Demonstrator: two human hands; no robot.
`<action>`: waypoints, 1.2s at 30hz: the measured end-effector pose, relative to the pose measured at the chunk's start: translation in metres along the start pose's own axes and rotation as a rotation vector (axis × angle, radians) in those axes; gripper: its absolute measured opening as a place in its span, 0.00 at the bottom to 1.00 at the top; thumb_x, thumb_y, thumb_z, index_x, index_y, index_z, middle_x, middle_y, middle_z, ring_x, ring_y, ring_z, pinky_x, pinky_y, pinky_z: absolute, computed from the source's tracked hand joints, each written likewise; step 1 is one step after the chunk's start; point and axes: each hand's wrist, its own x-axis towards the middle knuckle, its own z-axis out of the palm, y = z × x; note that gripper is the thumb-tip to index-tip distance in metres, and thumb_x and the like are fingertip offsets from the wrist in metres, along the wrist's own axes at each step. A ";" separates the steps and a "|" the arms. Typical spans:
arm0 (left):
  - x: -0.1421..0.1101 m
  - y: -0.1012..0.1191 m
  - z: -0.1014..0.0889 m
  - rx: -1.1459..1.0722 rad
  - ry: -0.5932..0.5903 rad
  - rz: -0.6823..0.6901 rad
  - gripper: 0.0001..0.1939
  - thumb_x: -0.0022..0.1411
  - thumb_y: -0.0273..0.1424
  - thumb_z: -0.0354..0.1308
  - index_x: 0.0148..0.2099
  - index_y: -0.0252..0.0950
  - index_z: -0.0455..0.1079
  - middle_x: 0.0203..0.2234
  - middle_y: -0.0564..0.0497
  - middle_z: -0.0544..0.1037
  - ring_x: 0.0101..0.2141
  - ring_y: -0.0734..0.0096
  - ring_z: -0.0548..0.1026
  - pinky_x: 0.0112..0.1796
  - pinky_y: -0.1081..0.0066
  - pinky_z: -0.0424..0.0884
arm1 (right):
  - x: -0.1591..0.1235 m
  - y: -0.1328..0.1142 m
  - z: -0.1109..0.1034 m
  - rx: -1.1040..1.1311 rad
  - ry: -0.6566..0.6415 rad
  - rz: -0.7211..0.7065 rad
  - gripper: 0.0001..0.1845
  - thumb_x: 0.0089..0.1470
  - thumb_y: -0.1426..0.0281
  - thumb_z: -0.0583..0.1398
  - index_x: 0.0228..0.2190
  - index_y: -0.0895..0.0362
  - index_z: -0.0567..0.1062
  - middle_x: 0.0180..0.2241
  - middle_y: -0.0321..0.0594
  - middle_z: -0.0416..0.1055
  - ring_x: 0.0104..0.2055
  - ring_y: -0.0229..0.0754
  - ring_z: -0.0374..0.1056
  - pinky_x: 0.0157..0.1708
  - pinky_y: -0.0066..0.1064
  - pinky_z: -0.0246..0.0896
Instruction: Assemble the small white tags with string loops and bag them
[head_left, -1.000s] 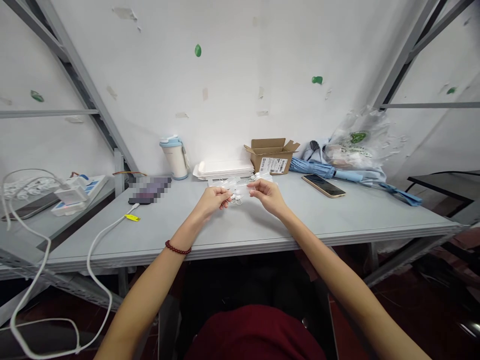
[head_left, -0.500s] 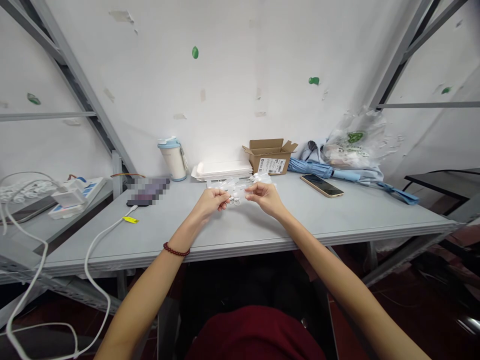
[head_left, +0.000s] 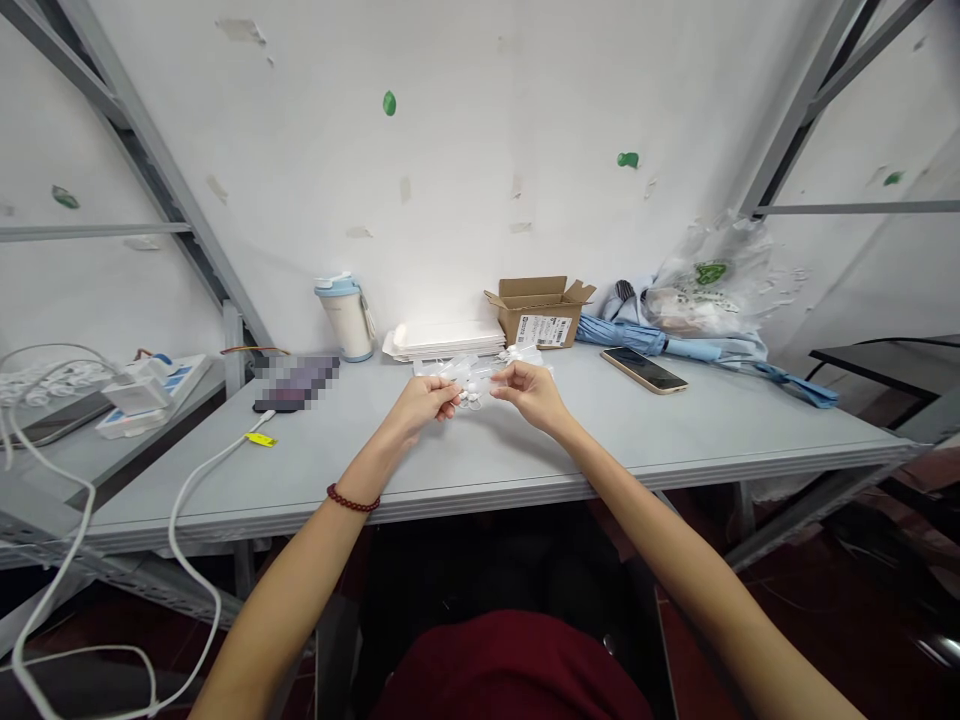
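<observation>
My left hand [head_left: 424,403] is closed in a pinch at the left side of a small clear plastic bag [head_left: 482,387]. Opposite it, the thumb and fingers of my right hand [head_left: 534,395] pinch the bag's right side. Small white pieces [head_left: 468,398] with thin loops show beside my left fingertips; whether they are inside the bag or in front of it I cannot tell. Behind my hands, more clear bags with white pieces [head_left: 519,354] lie on the grey table [head_left: 480,455].
Behind the bags are a stack of white flat boxes [head_left: 448,338] and an open cardboard box [head_left: 551,315]. A cup [head_left: 346,318] and a blurred-out phone [head_left: 296,383] with a white cable stand left. Rightward lie another phone [head_left: 645,370], a blue umbrella [head_left: 622,335] and a plastic bag [head_left: 709,290].
Both hands stay in nearly the same place. The clear bag and white pieces between the fingertips have shifted slightly, with a rounder white piece now showing there.
</observation>
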 end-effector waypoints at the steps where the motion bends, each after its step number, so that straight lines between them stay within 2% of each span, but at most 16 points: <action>1: 0.000 0.000 0.000 -0.004 0.002 -0.001 0.11 0.52 0.32 0.61 0.22 0.32 0.67 0.15 0.55 0.67 0.17 0.80 0.63 0.22 0.76 0.57 | 0.001 0.001 0.000 -0.008 0.004 0.001 0.09 0.38 0.68 0.65 0.25 0.57 0.72 0.27 0.37 0.73 0.29 0.38 0.67 0.32 0.33 0.62; 14: 0.004 -0.002 -0.001 -0.035 0.010 -0.006 0.10 0.53 0.31 0.60 0.23 0.32 0.67 0.15 0.54 0.67 0.17 0.80 0.63 0.22 0.76 0.57 | 0.005 0.005 -0.002 -0.042 0.022 -0.008 0.09 0.39 0.68 0.64 0.26 0.57 0.72 0.27 0.37 0.72 0.30 0.39 0.67 0.33 0.33 0.63; 28: 0.003 -0.003 -0.005 0.015 -0.022 -0.002 0.13 0.48 0.37 0.62 0.25 0.32 0.67 0.19 0.54 0.70 0.19 0.79 0.66 0.23 0.75 0.59 | 0.002 0.000 -0.004 -0.063 -0.003 -0.055 0.10 0.42 0.67 0.64 0.29 0.57 0.73 0.24 0.33 0.67 0.28 0.37 0.63 0.32 0.32 0.60; 32: 0.001 0.000 -0.004 0.036 -0.042 -0.002 0.11 0.48 0.35 0.61 0.23 0.33 0.65 0.18 0.55 0.67 0.18 0.80 0.64 0.22 0.75 0.58 | 0.002 0.002 -0.004 -0.175 -0.019 -0.103 0.08 0.45 0.69 0.63 0.32 0.57 0.73 0.25 0.34 0.67 0.29 0.38 0.63 0.34 0.32 0.60; 36: 0.000 0.001 -0.006 -0.058 0.007 0.004 0.12 0.47 0.29 0.57 0.19 0.36 0.55 0.13 0.60 0.54 0.14 0.83 0.55 0.19 0.76 0.50 | 0.002 0.006 -0.005 -0.513 -0.088 -0.121 0.10 0.49 0.78 0.57 0.35 0.58 0.73 0.36 0.42 0.71 0.37 0.41 0.67 0.40 0.33 0.61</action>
